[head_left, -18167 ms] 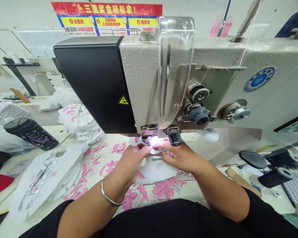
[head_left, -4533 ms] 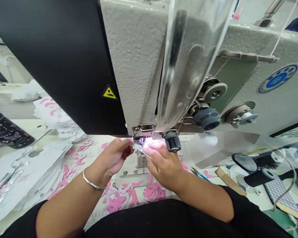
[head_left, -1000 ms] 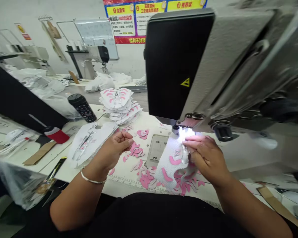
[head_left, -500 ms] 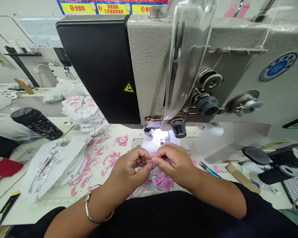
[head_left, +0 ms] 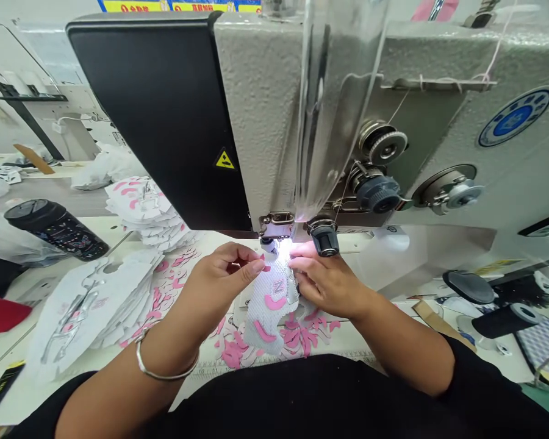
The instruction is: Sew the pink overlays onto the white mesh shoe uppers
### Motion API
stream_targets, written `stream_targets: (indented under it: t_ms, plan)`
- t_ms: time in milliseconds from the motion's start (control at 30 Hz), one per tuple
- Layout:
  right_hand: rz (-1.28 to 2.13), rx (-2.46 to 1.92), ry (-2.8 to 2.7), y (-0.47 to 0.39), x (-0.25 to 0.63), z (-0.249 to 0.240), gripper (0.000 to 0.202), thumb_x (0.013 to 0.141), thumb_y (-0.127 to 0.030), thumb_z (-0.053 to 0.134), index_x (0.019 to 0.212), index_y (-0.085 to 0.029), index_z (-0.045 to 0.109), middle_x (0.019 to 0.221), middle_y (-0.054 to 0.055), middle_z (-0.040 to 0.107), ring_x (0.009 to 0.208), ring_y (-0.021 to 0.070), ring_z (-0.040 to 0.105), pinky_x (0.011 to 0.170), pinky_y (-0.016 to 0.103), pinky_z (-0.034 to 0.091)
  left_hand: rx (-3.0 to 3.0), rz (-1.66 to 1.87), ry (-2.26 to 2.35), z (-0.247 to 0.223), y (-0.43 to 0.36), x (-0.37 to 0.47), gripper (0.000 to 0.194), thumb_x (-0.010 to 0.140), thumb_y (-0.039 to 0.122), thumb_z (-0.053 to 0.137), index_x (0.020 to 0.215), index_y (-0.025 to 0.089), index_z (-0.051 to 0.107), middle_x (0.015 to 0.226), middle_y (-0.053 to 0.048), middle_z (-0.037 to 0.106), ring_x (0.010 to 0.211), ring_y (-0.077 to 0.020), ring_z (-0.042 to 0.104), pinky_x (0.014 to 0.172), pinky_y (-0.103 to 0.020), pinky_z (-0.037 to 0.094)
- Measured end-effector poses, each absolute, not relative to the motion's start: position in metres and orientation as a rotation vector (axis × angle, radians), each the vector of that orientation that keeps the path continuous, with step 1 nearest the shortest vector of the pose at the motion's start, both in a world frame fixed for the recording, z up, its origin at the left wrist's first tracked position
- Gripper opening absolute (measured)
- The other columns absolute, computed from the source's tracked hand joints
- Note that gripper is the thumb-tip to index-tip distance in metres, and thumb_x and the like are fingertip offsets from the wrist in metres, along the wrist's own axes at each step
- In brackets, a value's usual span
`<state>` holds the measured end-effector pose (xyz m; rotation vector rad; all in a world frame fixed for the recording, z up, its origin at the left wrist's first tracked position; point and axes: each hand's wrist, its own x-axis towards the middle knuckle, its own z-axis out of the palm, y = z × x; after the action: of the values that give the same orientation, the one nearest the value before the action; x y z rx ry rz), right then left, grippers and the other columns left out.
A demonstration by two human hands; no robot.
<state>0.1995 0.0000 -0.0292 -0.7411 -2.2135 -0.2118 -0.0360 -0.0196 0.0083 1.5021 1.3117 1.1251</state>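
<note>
A white textured fabric piece (head_left: 266, 311) with pink curved patches and an N mark lies below the lit needle area of the sewing machine (head_left: 260, 91). My left hand (head_left: 224, 274) pinches a small pink piece (head_left: 266, 263) at the fabric's left edge. On the fabric's right edge, close to the needle, rests my right hand (head_left: 332, 280), its fingers bent together; the machine's knob hides part of it, and whether it grips the fabric is unclear. Loose pink pieces (head_left: 302, 335) lie around the fabric's lower end.
Stacks of white pieces (head_left: 114, 299) and a black tumbler (head_left: 57, 228) stand at the left. At the right are a black thread spool (head_left: 507, 321) and a cardboard strip (head_left: 443, 326). Another sewing machine (head_left: 68, 116) stands behind at the left.
My hands have moved apart from their shared pinch, to either side of the fabric. The fabric now shows below the needle, with its patches in view. The camera view has shifted slightly.
</note>
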Motion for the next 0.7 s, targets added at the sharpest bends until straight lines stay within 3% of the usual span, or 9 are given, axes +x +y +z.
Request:
stream_targets:
  t_ms: [133, 300, 433, 700]
  plan:
    - [-0.261, -0.676, -2.152, 0.006, 0.196, -0.042, 0.030, 0.085, -0.014, 0.060, 0.114, -0.023, 0.058, 0.108, 0.008, 0.066, 0.111, 0.0246, 0.059, 0.096, 0.047, 0.050, 1.388, 1.175, 1.262, -0.004, -0.009, -0.020, 0.027, 0.070, 0.042, 0.079, 0.079, 0.020, 0.065, 0.094, -0.005, 0.068, 0.084, -0.0190, 0.062, 0.075, -0.031, 0.051]
    - [-0.256, -0.692, -2.066, 0.004, 0.188, -0.047, 0.032, 0.084, -0.011, 0.060, 0.112, -0.026, 0.059, 0.104, 0.006, 0.068, 0.110, 0.0239, 0.061, 0.094, 0.046, 0.052, 1.182, 1.224, 1.192, -0.018, -0.010, -0.003, 0.029, 0.070, 0.042, 0.077, 0.083, 0.021, 0.062, 0.083, -0.001, 0.066, 0.070, -0.0160, 0.061, 0.064, -0.029, 0.050]
    - [-0.283, -0.716, -2.064, 0.002, 0.186, -0.047, 0.031, 0.085, -0.010, 0.059, 0.111, -0.026, 0.059, 0.105, 0.006, 0.069, 0.110, 0.0230, 0.062, 0.096, 0.046, 0.051, 1.348, 1.301, 1.251, -0.022, -0.011, -0.001, 0.023, 0.073, 0.040, 0.074, 0.080, 0.020, 0.065, 0.088, -0.003, 0.068, 0.076, -0.0171, 0.061, 0.066, -0.028, 0.049]
    - [-0.283, -0.700, -2.064, -0.003, 0.188, -0.053, 0.032, 0.085, -0.012, 0.062, 0.114, -0.026, 0.061, 0.104, 0.006, 0.071, 0.108, 0.0227, 0.064, 0.093, 0.045, 0.054, 1.340, 1.244, 1.146, -0.022, -0.016, -0.005, 0.018, 0.078, 0.035, 0.073, 0.078, 0.021, 0.063, 0.080, 0.001, 0.062, 0.072, -0.0134, 0.056, 0.066, -0.025, 0.045]
